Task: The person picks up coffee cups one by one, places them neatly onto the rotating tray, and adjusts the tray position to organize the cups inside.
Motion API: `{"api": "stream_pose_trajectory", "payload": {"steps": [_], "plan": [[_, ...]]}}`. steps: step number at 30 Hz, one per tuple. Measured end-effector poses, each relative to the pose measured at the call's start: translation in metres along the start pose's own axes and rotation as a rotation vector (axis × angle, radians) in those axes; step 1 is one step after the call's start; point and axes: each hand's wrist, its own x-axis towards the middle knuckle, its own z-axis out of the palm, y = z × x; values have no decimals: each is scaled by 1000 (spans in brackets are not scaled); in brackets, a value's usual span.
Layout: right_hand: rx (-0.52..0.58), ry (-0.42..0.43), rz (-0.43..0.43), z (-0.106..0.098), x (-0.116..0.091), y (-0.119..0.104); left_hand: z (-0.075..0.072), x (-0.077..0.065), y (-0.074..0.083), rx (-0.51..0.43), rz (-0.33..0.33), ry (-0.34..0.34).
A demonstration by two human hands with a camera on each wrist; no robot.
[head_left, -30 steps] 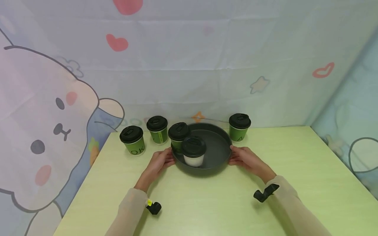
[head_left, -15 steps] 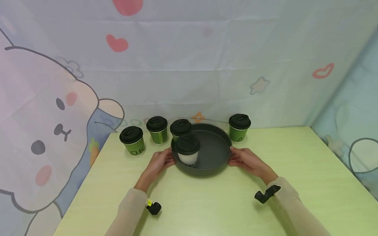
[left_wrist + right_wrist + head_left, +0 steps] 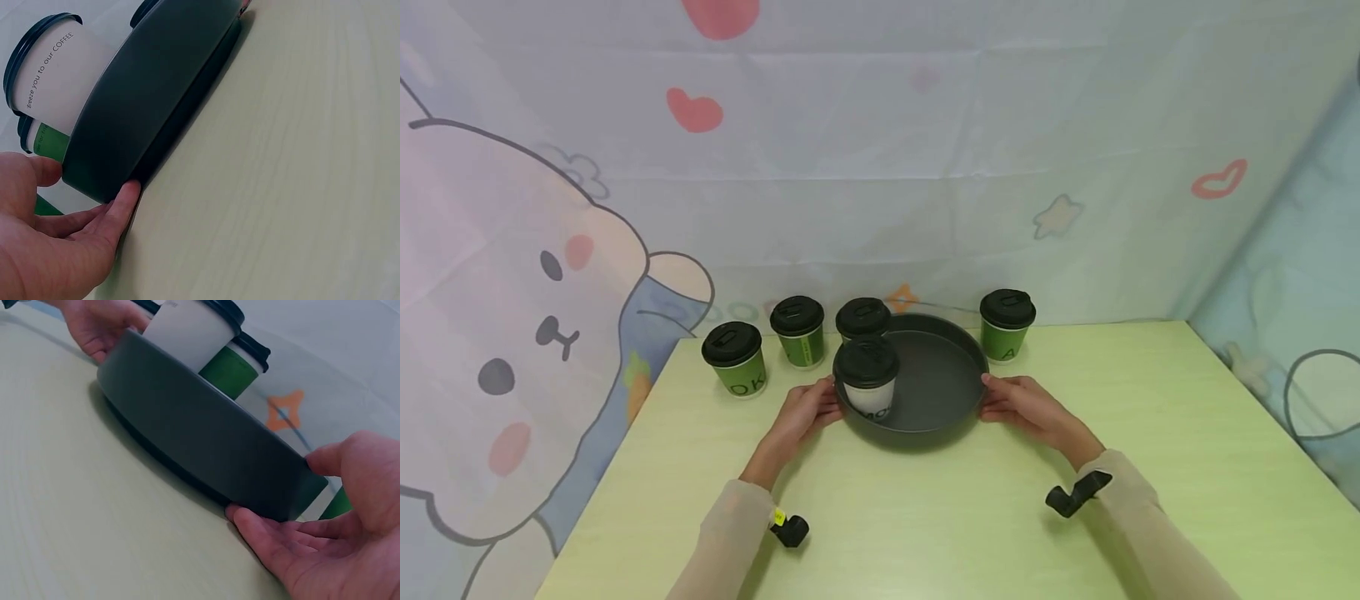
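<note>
A round dark grey pan (image 3: 942, 385) is held between both hands at the middle of the table. My left hand (image 3: 802, 414) grips its left side, thumb at the rim and fingers reaching under the edge in the left wrist view. My right hand (image 3: 1028, 414) grips the opposite side the same way. Inside the pan, at the left, stands a white paper cup (image 3: 870, 398) with a black lid. Behind it is a green cup (image 3: 231, 372) with a black lid, mostly hidden by the white cup in the head view.
Two green lidded cups, one marked OK (image 3: 741, 377) and one with a yellow-green strip (image 3: 803, 347), stand left of the pan. Another green cup (image 3: 1003, 340) marked A stands behind its right side. A printed cloth (image 3: 880, 167) hangs behind the table (image 3: 910, 525).
The white cup has shifted left within the pan and turned, bringing lettering into view. The green cup behind has moved back and slightly right. Both hands keep their places on the pan.
</note>
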Motion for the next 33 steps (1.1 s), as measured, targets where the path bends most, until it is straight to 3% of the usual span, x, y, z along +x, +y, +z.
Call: {"api": "stream_pose_trajectory", "payload": {"steps": [7, 11, 17, 24, 28, 33], "plan": [[12, -113, 51, -5, -6, 1, 1, 0, 0, 5, 8, -6], [-96, -111, 54, -8, -10, 0, 1, 0, 0, 11, 12, -18], [-365, 55, 36, -19, -22, -15, 0, 1, 0, 19, 13, -21], [-727, 341, 1, -37, -31, -42, -2, 0, 0, 27, 12, -26], [-833, 448, -120, -46, -25, -53, -2, 1, -1, 22, 15, -22], [-852, 502, -301, -51, -9, -60, 0, 3, -2, 11, 25, -23]]}}
